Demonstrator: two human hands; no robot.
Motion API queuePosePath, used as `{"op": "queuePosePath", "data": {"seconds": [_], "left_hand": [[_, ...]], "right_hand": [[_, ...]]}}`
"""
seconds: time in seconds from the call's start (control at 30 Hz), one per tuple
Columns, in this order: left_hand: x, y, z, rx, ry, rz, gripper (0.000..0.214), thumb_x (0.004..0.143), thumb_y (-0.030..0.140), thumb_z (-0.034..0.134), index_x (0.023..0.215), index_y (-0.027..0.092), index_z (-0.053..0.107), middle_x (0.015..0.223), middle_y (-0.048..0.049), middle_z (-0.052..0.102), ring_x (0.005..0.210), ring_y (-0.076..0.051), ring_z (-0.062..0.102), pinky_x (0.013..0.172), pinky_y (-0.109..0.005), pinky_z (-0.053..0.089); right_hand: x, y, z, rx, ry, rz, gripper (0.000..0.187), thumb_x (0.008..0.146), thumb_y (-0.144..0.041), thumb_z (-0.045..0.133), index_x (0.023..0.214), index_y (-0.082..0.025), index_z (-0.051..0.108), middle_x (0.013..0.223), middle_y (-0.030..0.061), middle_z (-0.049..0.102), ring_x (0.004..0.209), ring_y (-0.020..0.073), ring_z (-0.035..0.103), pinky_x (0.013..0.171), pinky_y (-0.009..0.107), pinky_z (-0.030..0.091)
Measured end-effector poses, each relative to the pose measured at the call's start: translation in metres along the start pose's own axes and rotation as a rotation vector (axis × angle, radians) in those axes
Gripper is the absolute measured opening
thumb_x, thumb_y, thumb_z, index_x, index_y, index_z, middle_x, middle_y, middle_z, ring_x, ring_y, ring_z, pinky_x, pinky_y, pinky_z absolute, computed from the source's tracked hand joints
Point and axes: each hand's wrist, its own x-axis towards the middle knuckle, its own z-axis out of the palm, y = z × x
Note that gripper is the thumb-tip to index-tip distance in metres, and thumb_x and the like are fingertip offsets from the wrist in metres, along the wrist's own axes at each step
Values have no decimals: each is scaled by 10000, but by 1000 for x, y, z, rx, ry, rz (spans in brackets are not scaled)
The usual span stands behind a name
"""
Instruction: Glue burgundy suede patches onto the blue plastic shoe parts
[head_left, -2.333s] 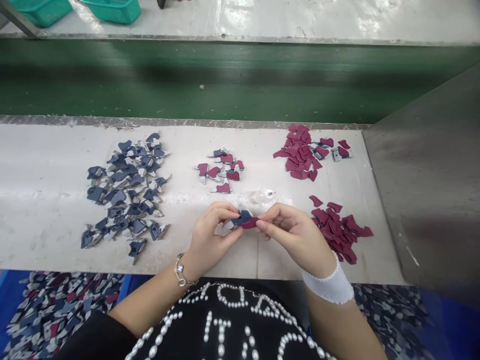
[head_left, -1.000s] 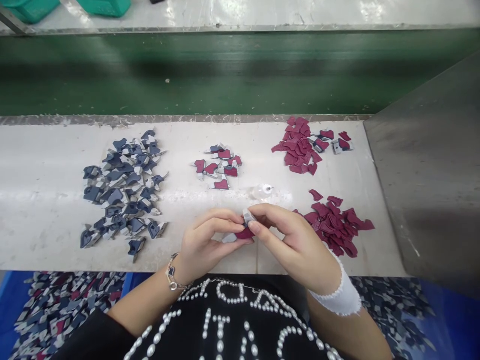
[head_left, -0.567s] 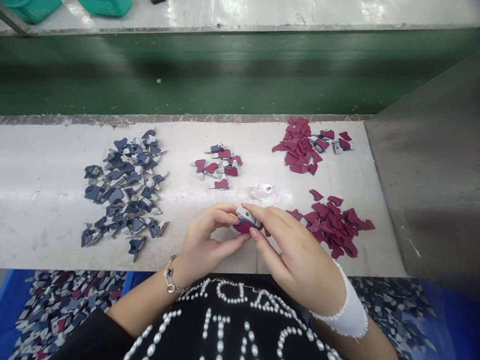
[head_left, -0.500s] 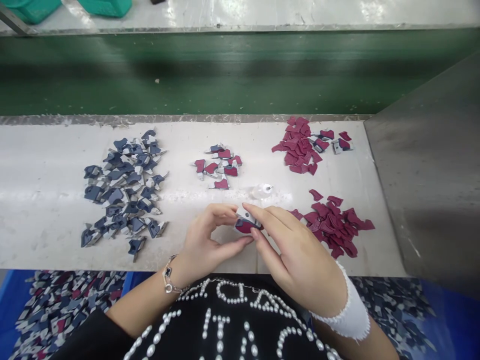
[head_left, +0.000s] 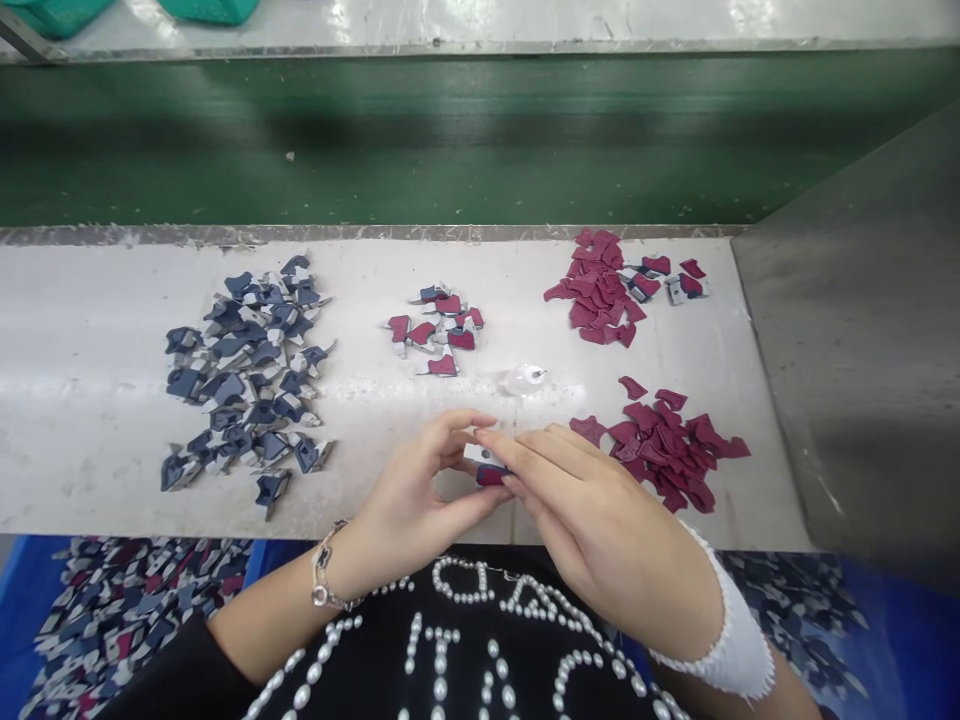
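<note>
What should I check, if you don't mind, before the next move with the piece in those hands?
1. Grip: ok. The left hand and right hand both hold the maroon-and-white piece.
2. Edges of that piece: cannot tell. Fingers hide most of them.
3. Clear plastic bottle: ok. It lies on the white bench just beyond the hands.
4. Navy pieces: ok. A loose pile lies left of the hands.
5. Maroon pieces: ok. A loose pile lies right of the hands.
</note>
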Motion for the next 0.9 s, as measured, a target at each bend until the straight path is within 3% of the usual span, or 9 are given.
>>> {"op": "queuePosePath", "data": {"seconds": [0.17,0.37,0.5,0.67,0.9], "left_hand": [[-2,1,-6,92,-45,101,323,857,173,721,1154,206,600,1024,-58,726,938,-198,705,827,-315,607],[-5,-4,-9,19,-70,235,516,777,172,815,1240,222,594,1042,-53,749,897,-180,729,810,-257,609],[-4,-2,-11,-80,-61,158,615,742,196,846,1295,261,583,993,-32,765,837,-163,738,749,-229,626],[-5,3,-10,-61,66,116,445,772,140,815,1178,238,662,1004,-17,775,935,-135,737,863,-188,605],[-8,6,-8,40,148,76,367,779,108,794,1109,233,695,994,6,781,908,-111,740,867,-157,601]], "right_hand": [[-3,0,-5,87,-36,-34,466,955,-18,398,1382,-180,493,1099,69,642,990,214,557,848,385,530],[-5,2,-15,179,-79,-84,461,970,-47,443,1389,-230,502,1094,37,641,1010,174,572,866,298,513],[-7,6,-16,224,-38,-73,417,1011,-109,441,1383,-285,510,1147,15,637,1081,147,566,945,274,478],[-11,2,-11,169,13,-1,436,1007,-119,414,1408,-277,482,1263,21,596,1177,142,541,985,279,470],[-8,-4,-3,102,80,41,399,1000,-152,451,1380,-260,502,1203,15,626,1110,155,583,945,312,502]]}}
